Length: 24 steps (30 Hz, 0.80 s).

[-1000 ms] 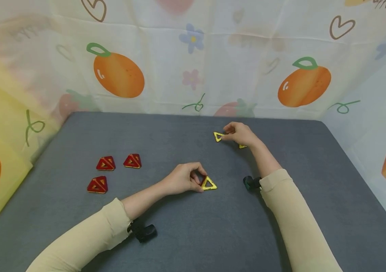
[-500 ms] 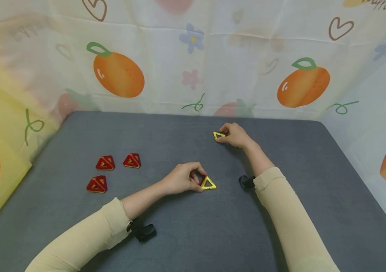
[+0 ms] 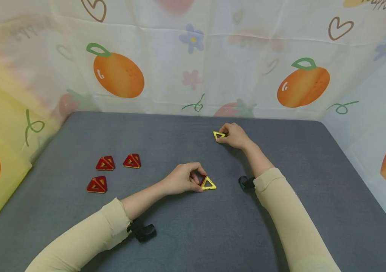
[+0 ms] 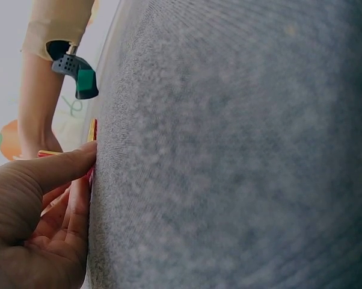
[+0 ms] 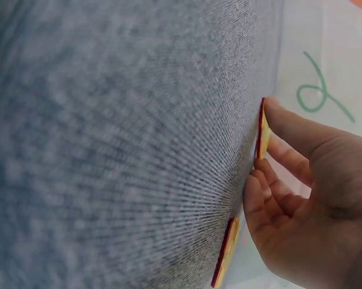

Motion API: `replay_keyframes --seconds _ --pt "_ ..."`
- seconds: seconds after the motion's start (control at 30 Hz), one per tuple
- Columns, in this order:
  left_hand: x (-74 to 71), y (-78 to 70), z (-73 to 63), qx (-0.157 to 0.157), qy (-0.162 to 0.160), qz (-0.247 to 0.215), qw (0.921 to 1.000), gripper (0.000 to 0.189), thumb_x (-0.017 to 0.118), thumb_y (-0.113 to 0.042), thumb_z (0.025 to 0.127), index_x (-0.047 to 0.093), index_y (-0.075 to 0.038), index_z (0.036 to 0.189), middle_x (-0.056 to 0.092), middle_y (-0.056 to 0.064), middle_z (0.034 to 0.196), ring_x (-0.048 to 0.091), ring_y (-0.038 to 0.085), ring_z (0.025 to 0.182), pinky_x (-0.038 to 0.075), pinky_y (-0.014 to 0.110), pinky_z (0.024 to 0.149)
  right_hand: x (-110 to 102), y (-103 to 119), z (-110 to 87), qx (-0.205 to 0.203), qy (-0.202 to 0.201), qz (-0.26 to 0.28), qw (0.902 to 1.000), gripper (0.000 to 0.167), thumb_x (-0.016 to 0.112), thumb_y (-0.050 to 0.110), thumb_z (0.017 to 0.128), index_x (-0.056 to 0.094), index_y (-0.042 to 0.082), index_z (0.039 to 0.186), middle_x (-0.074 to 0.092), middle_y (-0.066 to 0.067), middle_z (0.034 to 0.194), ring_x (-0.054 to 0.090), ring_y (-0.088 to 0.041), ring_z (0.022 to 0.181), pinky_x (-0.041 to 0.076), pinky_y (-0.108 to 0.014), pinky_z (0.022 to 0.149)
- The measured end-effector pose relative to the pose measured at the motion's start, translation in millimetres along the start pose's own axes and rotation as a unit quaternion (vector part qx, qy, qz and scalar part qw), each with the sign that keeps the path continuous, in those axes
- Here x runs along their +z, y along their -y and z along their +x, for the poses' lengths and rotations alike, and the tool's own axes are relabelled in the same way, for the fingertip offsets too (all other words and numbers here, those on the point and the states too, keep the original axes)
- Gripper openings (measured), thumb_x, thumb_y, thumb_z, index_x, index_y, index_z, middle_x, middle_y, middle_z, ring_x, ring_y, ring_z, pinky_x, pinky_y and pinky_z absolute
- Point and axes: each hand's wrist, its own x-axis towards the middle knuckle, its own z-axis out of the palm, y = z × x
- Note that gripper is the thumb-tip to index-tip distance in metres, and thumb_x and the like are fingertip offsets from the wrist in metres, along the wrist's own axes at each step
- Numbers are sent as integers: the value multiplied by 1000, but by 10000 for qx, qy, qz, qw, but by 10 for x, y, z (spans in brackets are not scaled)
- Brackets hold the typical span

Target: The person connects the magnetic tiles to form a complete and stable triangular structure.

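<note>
My left hand pinches a red triangular magnetic tile at the middle of the table, its red edge raised beside a yellow-faced triangle tile lying flat. The left wrist view has the thumb on the tile edge close over the cloth. Farther back, my right hand holds another yellow-faced triangle tile between thumb and fingers. In the right wrist view, that tile has a dark red underside, and a second tile lies beside the hand; the hand hides it in the head view.
Three small red triangular pyramids, a front one, a middle one and a right one, stand on the left of the grey table. A printed curtain hangs right behind the table's back edge.
My right hand has shifted slightly left onto the back yellow tile and now covers the second tile beside it. The left hand has kept its place.
</note>
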Motion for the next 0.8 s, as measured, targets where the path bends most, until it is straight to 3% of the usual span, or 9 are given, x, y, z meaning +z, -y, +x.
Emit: replay_keyframes --seconds 0.3,0.5,0.63,0.8 --pt "-3 -3 -4 10 -13 27 10000 38 84 -7 76 66 -8 109 70 9 93 63 5 75 55 17 67 7 23 15 113 -165 114 9997 36 75 19 89 59 1 116 62 -19 112 59 -29 93 49 -37 76" --pt "4 7 3 46 -26 37 10000 39 85 -6 75 66 -8 109 70 9 93 63 5 75 55 17 67 3 12 9 186 -589 110 9980 34 80 21 84 65 4 108 66 -16 106 62 -30 91 53 -39 75" --pt "2 8 0 49 -15 -2 10000 39 85 -6 75 66 -8 109 70 10 93 63 5 75 55 17 67 -16 0 -3 179 -836 284 9959 22 75 19 88 70 5 104 68 -15 100 62 -29 88 52 -39 74" --pt "-1 5 -1 29 -4 -35 10000 39 84 -6 75 66 -8 109 70 10 93 63 5 75 55 17 67 -36 -10 -10 161 -779 414 9960 15 69 20 93 72 7 101 70 -13 94 61 -25 82 48 -34 69"
